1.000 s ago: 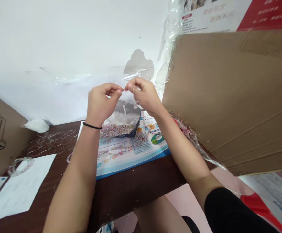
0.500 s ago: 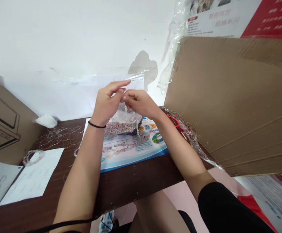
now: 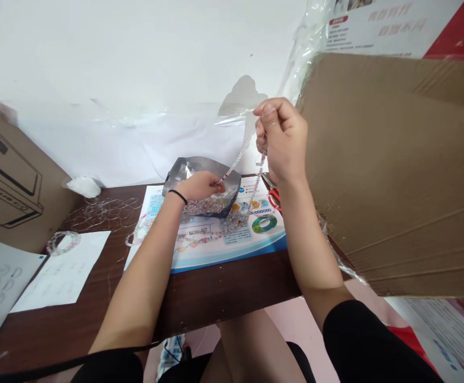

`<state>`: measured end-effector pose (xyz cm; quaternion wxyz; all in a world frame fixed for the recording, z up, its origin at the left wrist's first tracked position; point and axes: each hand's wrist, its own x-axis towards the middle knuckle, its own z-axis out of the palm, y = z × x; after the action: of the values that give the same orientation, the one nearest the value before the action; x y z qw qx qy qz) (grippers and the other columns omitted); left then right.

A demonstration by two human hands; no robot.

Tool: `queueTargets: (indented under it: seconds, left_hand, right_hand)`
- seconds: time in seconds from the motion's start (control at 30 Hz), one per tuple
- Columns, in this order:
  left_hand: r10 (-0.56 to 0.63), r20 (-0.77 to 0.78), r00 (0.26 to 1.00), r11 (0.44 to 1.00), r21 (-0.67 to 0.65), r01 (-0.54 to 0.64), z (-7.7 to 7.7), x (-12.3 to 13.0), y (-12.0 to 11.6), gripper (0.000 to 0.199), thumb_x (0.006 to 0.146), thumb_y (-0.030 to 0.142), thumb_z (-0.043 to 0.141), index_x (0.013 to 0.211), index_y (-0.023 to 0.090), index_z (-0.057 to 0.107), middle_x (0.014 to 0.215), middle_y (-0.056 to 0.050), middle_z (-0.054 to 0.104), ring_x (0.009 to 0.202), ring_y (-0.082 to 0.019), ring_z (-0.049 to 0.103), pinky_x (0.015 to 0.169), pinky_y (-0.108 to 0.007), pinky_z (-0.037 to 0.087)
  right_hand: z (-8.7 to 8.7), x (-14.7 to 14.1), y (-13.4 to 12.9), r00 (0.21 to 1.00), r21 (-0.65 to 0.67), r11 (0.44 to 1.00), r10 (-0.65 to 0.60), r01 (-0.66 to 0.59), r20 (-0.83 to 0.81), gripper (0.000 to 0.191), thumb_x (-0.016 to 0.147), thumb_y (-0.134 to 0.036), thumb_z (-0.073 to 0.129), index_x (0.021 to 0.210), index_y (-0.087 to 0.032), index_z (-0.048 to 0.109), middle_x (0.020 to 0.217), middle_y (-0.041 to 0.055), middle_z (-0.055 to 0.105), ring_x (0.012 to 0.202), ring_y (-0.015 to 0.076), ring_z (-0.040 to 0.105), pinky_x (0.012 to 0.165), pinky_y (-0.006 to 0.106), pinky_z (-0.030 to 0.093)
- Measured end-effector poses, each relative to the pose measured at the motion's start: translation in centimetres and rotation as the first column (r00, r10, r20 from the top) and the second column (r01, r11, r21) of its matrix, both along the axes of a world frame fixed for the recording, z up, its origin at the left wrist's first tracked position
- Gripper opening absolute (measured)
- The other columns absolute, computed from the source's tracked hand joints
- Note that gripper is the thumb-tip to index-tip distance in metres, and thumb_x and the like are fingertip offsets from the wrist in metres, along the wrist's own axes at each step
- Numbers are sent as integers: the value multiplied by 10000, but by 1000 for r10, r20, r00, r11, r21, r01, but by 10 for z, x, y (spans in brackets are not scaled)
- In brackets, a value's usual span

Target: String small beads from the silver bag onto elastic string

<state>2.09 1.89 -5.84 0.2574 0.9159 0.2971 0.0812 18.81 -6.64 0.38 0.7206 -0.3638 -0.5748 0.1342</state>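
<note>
The left hand sits low with fingers forward, the right held high with fingers curled (image 3: 270,114); left hand (image 3: 200,186), right hand (image 3: 283,139)

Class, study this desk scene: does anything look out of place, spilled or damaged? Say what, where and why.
The large cardboard sheet stands out: it tilts across the right side, hiding the desk's end. Tangled loose thread also lies strewn across the dark wooden desk, looking messy.

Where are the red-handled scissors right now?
In the head view, the red-handled scissors sit at the far right corner of the printed mat, just below the raised right hand and left of the large cardboard sheet.
</note>
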Motion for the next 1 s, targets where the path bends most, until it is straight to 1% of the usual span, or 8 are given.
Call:
queueTargets:
  seconds: [0.1, 0.2, 0.33, 0.4, 0.47, 0.67, 0.83, 1.0]
  left_hand:
    - [81, -51, 995, 993, 96, -76, -2, -4, 6, 208, 795, 266, 519, 811, 195, 715, 830, -46, 731, 772, -198, 660, 704, -285, 485]
    - [174, 160, 972, 976, 101, -191, 4, -7, 5, 220, 809, 256, 506, 862, 200, 711, 824, -43, 729, 757, -187, 668, 667, -277, 505]
    - [304, 509, 805, 930, 25, -367, 18, -9, -3, 203, 796, 207, 530, 907, 208, 700, 771, -39, 714, 654, -162, 656, 589, -276, 527]
    - [319, 613, 722, 915, -1, -404, 25, -9, -9, 214, 788, 168, 524, 919, 196, 692, 819, -46, 715, 653, -153, 654, 609, -288, 545]
    - [293, 668, 684, 905, 36, -424, 32, -8, -15, 236, 787, 142, 506, 935, 183, 686, 856, -49, 715, 701, -152, 659, 676, -304, 555]
    - [181, 706, 684, 832, 261, -489, 48, -7, -33, 256, 825, 133, 476, 934, 231, 685, 996, -8, 709, 898, -157, 647, 839, -298, 506]
    - [76, 691, 719, 859, 321, -399, 51, -9, -40, 227, 832, 136, 494, 896, 278, 659, 1128, 13, 665, 1142, -185, 566, 987, -352, 445]
    - [67, 644, 762, 889, 308, -339, 51, -10, -37, 135, 828, 202, 548, 780, 297, 631, 1071, 6, 668, 1255, -199, 486, 1026, -390, 435]
  right_hand:
    - [3, 4, -4, 1000, 34, 999, 1, 0, -11, 219, 916, -442, 497, 824, -249, 547, 605, -35, 433, 452, 81, 288, 437, 262, 244]
    - [4, 4, -6, 1000, 7, 1000, -5, 4, 29, 232, 918, -455, 495, 830, -247, 549, 603, -31, 450, 452, 80, 294, 441, 265, 244]
    - [4, 0, -8, 998, -50, 999, 11, -8, 55, 234, 923, -441, 491, 828, -237, 555, 595, -42, 465, 443, 71, 305, 442, 247, 251]
    - [3, -2, -7, 998, -69, 997, 36, -32, 53, 219, 920, -420, 497, 828, -231, 560, 599, -49, 470, 444, 66, 312, 441, 233, 251]
    - [1, -4, -6, 997, -75, 995, 69, -65, 47, 203, 916, -397, 503, 827, -225, 565, 596, -56, 473, 440, 61, 309, 437, 223, 249]
    - [-4, -8, 0, 993, -138, 989, 67, -54, 95, 266, 910, -461, 495, 852, -214, 576, 619, -49, 505, 459, 57, 365, 445, 205, 296]
    - [-6, -11, 1, 987, -160, 986, 76, -53, 142, 337, 903, -536, 465, 863, -220, 577, 638, -40, 511, 475, 61, 390, 453, 206, 307]
    - [-6, -13, 1, 986, -169, 985, 61, -33, 158, 322, 910, -516, 466, 865, -219, 581, 646, -35, 517, 495, 66, 412, 468, 210, 317]
